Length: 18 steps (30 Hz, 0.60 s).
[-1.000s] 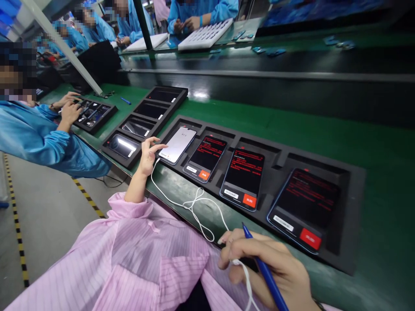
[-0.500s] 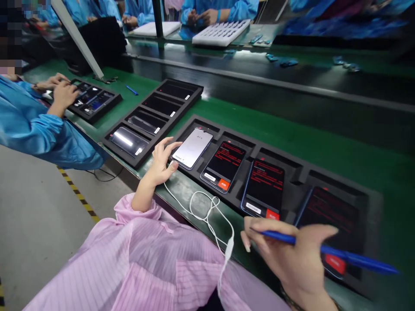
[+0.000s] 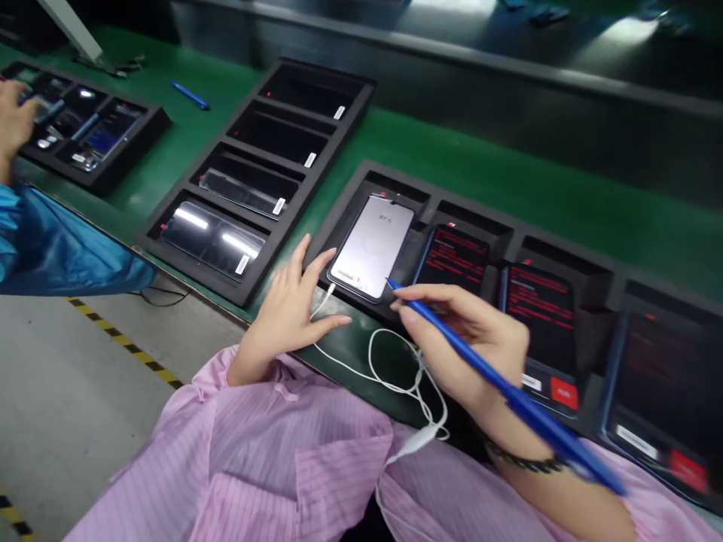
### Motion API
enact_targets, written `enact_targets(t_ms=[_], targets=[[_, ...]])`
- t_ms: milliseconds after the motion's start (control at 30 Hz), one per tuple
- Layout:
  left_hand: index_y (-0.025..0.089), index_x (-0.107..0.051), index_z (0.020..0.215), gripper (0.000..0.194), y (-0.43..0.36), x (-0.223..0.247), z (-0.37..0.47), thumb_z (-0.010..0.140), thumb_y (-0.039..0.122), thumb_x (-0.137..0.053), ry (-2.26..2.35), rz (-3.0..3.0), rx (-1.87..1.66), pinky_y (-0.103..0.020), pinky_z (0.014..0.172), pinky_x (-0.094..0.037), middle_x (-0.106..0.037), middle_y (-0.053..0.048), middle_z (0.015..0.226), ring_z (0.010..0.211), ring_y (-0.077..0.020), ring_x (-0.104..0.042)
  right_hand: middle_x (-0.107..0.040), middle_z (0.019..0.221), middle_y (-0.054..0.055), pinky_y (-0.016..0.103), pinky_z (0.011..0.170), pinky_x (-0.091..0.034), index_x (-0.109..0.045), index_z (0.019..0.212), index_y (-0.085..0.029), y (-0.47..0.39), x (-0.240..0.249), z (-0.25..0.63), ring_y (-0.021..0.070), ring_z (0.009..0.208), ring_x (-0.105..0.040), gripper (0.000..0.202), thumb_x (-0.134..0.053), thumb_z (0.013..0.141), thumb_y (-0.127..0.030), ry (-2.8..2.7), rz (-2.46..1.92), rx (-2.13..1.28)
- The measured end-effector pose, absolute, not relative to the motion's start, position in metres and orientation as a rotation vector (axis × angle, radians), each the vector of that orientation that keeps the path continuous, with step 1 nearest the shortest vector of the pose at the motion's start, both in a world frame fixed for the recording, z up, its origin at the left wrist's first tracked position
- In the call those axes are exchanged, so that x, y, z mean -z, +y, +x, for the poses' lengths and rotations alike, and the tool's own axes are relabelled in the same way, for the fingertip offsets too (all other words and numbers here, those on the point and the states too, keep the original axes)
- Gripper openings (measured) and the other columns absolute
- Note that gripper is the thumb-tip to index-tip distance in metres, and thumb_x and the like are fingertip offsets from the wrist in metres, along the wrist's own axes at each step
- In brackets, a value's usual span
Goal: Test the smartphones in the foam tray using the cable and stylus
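A phone with a lit white screen (image 3: 373, 245) lies in the leftmost slot of a black foam tray (image 3: 565, 242). A white cable (image 3: 353, 366) runs to its lower edge. My left hand (image 3: 291, 305) rests at the tray's near left corner beside that phone, fingers apart, holding nothing. In my right hand (image 3: 468, 339) is a blue pen (image 3: 480, 361), gripped between thumb and fingers, its tip close to the lit phone's lower right corner. Several phones with red text on black screens, such as this one (image 3: 539, 316), fill the other slots; my right hand partly covers the nearest.
A second black tray (image 3: 308, 197) holding dark phones stands left of mine. Farther left are another tray of phones (image 3: 121, 169), a co-worker's hand (image 3: 14, 120) and a blue sleeve (image 3: 73, 248). A blue pen (image 3: 190, 95) lies on the green table (image 3: 226, 71).
My right hand has moved left with the pen, from the right-hand phones to the lit phone. My left hand has drawn back slightly from that phone, fingers spread. The view has tilted down.
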<state>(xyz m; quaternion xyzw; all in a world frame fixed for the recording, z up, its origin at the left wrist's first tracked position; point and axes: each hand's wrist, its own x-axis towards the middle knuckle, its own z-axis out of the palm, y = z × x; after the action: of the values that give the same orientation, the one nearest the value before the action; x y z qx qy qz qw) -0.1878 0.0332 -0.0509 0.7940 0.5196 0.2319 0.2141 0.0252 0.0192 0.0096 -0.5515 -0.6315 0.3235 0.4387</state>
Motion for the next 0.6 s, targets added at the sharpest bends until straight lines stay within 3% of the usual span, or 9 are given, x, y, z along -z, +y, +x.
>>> enact_targets(t_ms=[200,600], targets=[[0.022,-0.028,0.159,0.09,0.032,0.05,-0.189,0.089,0.073,-0.055,1.415,2.225,-0.635,-0.053,0.114,-0.041,-0.014,-0.022,0.169,0.15,-0.0402,-0.033,-0.064,0.057,-0.003,0.019,0.041,-0.045,-0.066,0.072,-0.022,0.032,-0.019,0.029,0.0117,0.045,-0.059,0.004,-0.067,0.076,-0.021,-1.545,-1.518,-0.773],[0.022,-0.026,0.16,0.087,0.032,0.05,-0.187,0.093,0.07,-0.052,1.418,2.229,-0.644,-0.053,0.113,-0.043,-0.014,-0.021,0.169,0.151,-0.04,-0.033,-0.063,0.059,-0.007,0.018,0.047,-0.043,-0.063,0.062,-0.024,0.037,-0.007,0.029,0.0086,0.051,-0.057,0.017,-0.065,0.078,-0.018,-1.506,-1.594,-0.821]])
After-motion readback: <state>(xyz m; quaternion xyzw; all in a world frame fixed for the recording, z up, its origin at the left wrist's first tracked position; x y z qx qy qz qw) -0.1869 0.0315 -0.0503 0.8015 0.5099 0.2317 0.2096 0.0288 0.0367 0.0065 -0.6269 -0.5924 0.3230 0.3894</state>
